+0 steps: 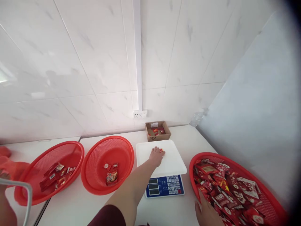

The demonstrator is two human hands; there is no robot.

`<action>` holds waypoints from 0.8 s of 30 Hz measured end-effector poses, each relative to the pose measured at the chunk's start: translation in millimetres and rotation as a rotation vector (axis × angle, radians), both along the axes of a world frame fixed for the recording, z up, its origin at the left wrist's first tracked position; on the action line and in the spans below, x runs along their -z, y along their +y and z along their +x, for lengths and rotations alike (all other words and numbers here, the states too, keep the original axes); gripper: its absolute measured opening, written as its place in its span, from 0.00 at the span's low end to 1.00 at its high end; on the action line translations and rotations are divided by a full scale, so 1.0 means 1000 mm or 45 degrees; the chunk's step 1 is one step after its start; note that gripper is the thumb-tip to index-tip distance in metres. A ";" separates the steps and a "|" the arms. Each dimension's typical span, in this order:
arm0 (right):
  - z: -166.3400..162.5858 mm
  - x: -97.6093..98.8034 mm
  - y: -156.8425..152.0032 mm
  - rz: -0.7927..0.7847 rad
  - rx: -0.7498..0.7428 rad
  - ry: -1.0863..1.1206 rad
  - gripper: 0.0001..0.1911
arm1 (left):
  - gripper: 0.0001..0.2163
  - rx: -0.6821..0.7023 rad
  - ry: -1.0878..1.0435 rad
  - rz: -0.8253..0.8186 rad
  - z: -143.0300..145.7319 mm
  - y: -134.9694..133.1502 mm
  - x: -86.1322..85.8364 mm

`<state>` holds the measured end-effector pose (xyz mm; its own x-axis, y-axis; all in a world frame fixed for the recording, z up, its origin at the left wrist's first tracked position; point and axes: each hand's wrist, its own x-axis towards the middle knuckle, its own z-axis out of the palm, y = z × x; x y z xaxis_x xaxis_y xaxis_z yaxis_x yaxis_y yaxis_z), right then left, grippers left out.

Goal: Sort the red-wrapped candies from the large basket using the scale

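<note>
My left hand (155, 156) reaches out over the white tray (174, 163) of a weighing scale. Its fingertips pinch a small red packet (161, 150) that rests on the tray. My right hand (206, 213) lies at the near rim of a red mesh basket (263, 188) on the right, which is heaped with red snack packets (225, 191). The fingers of that hand are buried among the packets, so I cannot see whether they grip anything.
The scale's blue keypad and display (164, 185) face me. Two more red baskets, a middle one (122, 147) and a left one (75, 150), hold a few packets each. A small cardboard box (157, 135) stands by the wall socket (140, 114). Another person's arm (6, 212) shows at far left.
</note>
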<state>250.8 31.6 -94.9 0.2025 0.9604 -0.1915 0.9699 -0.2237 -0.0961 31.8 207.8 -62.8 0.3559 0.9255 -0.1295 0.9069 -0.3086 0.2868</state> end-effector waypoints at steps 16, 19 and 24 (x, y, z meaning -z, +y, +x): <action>0.009 0.007 -0.001 -0.038 -0.041 0.040 0.30 | 0.21 -0.882 -0.134 -0.069 -0.179 -0.126 -0.021; 0.012 0.011 -0.001 -0.022 -0.030 0.041 0.30 | 0.26 -0.750 -0.196 -0.314 -0.192 -0.153 -0.020; 0.012 0.012 0.000 0.015 -0.043 0.041 0.31 | 0.27 -0.588 -0.167 -0.589 -0.192 -0.176 -0.021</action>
